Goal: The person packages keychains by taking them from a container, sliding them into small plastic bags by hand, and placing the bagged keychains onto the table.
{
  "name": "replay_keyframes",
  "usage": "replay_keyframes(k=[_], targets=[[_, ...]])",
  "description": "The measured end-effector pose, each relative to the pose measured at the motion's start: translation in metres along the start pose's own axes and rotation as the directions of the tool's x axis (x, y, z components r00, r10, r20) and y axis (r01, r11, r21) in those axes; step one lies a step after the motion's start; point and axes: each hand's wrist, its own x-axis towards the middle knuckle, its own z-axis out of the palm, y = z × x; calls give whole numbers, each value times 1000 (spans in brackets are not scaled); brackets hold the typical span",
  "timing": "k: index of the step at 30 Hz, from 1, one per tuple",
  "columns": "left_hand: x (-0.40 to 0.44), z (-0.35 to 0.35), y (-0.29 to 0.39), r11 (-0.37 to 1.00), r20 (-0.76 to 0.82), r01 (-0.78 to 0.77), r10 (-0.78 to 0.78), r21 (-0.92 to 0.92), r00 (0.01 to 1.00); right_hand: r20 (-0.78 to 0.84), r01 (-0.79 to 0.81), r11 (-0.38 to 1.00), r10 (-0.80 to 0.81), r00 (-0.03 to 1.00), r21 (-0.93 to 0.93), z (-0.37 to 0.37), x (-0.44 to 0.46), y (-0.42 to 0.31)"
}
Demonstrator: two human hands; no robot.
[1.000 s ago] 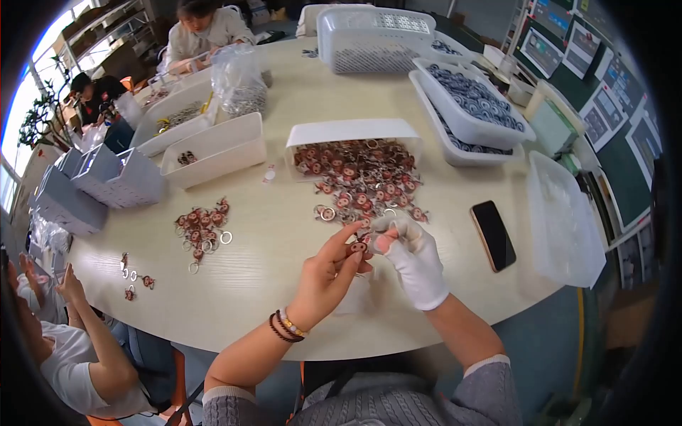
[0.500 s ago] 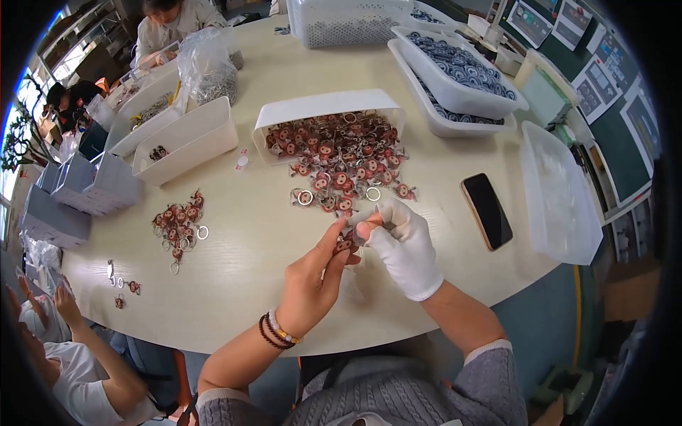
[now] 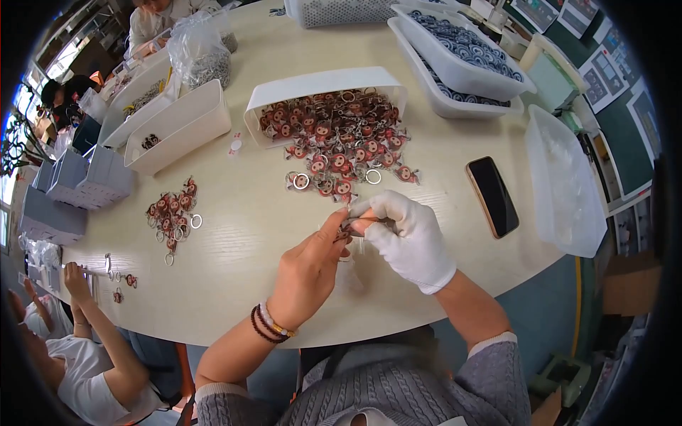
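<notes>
Centrally, tipped white bin (image 3: 320, 82), keychains (image 3: 339, 142) inside and in front.

The left hand's grip (image 3: 308, 267) hides most of the charm (image 3: 344, 232).

Head-worn camera; faces forward, down; near above tabletop (image 3: 238, 220)

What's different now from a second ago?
The left hand has turned the charm, so its face, visible earlier, is now mostly hidden by the fingers. The gloved right hand stays pinched at it; nothing was let go. The whole view shifted as the head moved, carrying the table things left and upward at first. The charm pile, tipped bin and phone stayed put on the table.
</notes>
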Motion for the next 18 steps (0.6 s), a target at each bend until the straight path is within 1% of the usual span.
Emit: replay_keyframes(k=[2,3,4,5,6,8,9,10,11,12,13,14,15,17,18], targets=[[3,-4,1,993,87,101,-95,-68,992,52,-56,996,59,997,-72,-2,1,0],[3,-2,-1,993,84,99,-94,-65,992,53,-51,996,55,997,-70,-6,1,2],[3,-1,-5,962,84,149,-133,-229,988,77,-44,998,40,996,42,-10,2,3],[4,0,-7,902,90,191,-170,-386,981,98,-37,987,22,995,154,-13,3,4],[4,-1,-5,904,88,190,-169,-384,982,99,-34,987,19,995,156,-14,4,1],[3,-1,-1,849,57,182,-178,-497,982,-40,-71,907,96,995,415,-16,4,-8],[3,-2,-2,848,51,180,-179,-499,983,-35,-72,908,95,995,412,-15,4,-8],[3,-2,-4,862,36,159,-162,-482,986,-67,-11,976,25,997,216,-14,2,-8],[3,-3,-5,875,22,139,-145,-463,989,-85,49,999,-48,995,11,-13,1,-8],[3,-5,-3,875,21,139,-146,-464,989,-83,49,999,-48,995,11,-12,0,-7],[3,-7,0,909,17,130,-135,-396,991,-4,325,887,-345,938,-329,-12,0,-5],[3,-8,1,938,15,121,-123,-325,992,169,545,593,-569,804,-593,-12,-1,-4],[3,-8,1,937,16,120,-122,-327,992,169,544,593,-569,805,-594,-9,-2,-7],[2,-7,1,992,-10,-16,15,-129,1000,153,462,557,-512,845,-690,-1,-4,-15],[2,-6,1,991,-10,-16,15,-132,1000,154,461,556,-511,846,-691,-1,-5,-13]])
